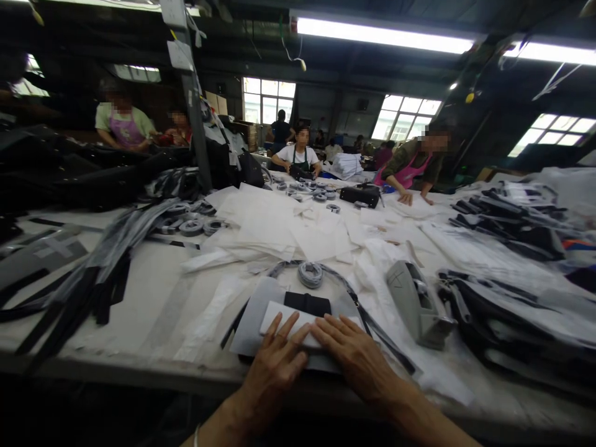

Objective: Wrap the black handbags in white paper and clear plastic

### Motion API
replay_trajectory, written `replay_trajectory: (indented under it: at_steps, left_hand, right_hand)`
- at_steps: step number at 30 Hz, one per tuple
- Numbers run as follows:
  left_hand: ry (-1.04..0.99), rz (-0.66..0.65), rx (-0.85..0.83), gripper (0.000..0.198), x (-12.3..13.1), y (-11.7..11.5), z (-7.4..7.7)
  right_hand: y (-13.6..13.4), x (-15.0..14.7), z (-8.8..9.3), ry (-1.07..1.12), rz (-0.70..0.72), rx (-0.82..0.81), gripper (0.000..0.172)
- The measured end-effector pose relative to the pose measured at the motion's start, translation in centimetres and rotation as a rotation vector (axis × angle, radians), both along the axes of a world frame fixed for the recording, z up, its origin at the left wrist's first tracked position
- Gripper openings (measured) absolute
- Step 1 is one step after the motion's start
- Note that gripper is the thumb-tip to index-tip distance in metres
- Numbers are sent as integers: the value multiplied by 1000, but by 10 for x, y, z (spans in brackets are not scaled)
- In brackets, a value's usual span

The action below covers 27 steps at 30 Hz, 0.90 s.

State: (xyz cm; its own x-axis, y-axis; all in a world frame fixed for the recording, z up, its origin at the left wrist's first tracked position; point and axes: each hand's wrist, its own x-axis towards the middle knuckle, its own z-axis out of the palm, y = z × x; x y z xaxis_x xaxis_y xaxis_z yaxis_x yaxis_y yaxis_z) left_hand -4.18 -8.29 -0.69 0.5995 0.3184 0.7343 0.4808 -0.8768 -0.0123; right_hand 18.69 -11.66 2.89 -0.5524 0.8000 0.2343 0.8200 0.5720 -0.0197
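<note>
My left hand (pixel 275 361) lies flat with its fingers spread on a white folded sheet (pixel 285 316) at the table's near edge. My right hand (pixel 351 351) lies flat beside it, fingers stretched over the same sheet. The sheet rests on a grey wrapped piece (pixel 254 320), with a black item (pixel 307 303) showing just beyond it. A coiled grey strap roll (pixel 310 274) sits a little farther back. Neither hand grips anything.
A grey tape dispenser (pixel 416 304) stands to the right. Black straps (pixel 88 279) lie at left, bagged black goods (pixel 507 316) at right. White sheets (pixel 298 230) cover the table's middle. Several other people work at the far side, one in a pink apron (pixel 410 174).
</note>
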Motion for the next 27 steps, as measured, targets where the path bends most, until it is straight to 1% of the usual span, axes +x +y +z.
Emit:
replay_trajectory:
  at_steps: [2,5,9,13,16,19,21,23,24,25,27]
  left_hand:
    - [-20,-12,-12,24,0,1,-6]
    - [-20,-17,-20,24,1,0,-11]
    - [-18,7,-26,31,3,-1,-11]
    - [-19,-1,-11,31,4,-2,-7]
    - [30,1,-41,28,3,-4,-5]
    - [102,22,-64,23,4,-5,-6]
    - [141,35,-38,20,6,-4,-7]
    - [139,35,22,17,9,-1,-9]
    - [124,32,57,16,10,1,-10]
    - [99,29,93,16,12,4,-11]
    - [35,25,170,19,13,11,-16]
  right_hand:
    - [-3,2,-3,15,18,57,63]
    - [-5,2,-4,19,72,80,60]
    - [-3,0,-7,42,111,74,57]
    - [-1,2,-9,77,109,-31,61]
    - [0,2,-4,103,82,-152,61]
    - [-1,-4,8,102,-3,-240,61]
    - [-1,-10,13,88,-71,-255,59]
    - [0,-17,10,70,-98,-189,53]
    - [1,-22,4,68,-93,-111,48]
    - [3,-27,-4,74,-83,-1,44]
    - [11,-35,-30,127,-67,315,38]
